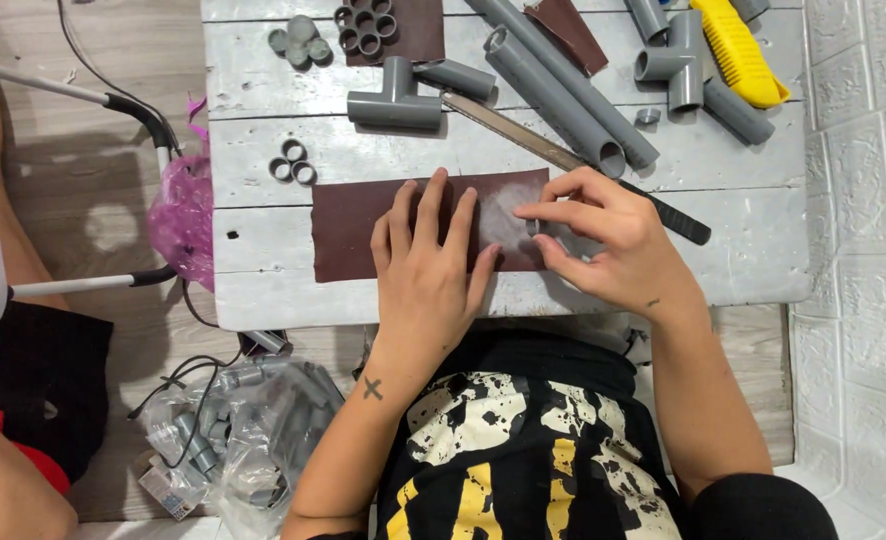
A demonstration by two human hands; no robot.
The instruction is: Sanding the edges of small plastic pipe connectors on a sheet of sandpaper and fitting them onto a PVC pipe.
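Note:
A brown sheet of sandpaper lies flat on the white wooden table, its right part dusted white. My left hand rests palm-down on it with fingers spread, pressing the sheet to the table. My right hand pinches a small grey pipe ring between thumb and fingers and holds it against the dusty right end of the sandpaper.
Behind lie grey pipes, T-fittings, cut rings, a hacksaw blade, a yellow knife and more sandpaper. A pink bag hangs at left; a clear bag of fittings sits on the floor. Another person's leg is at left.

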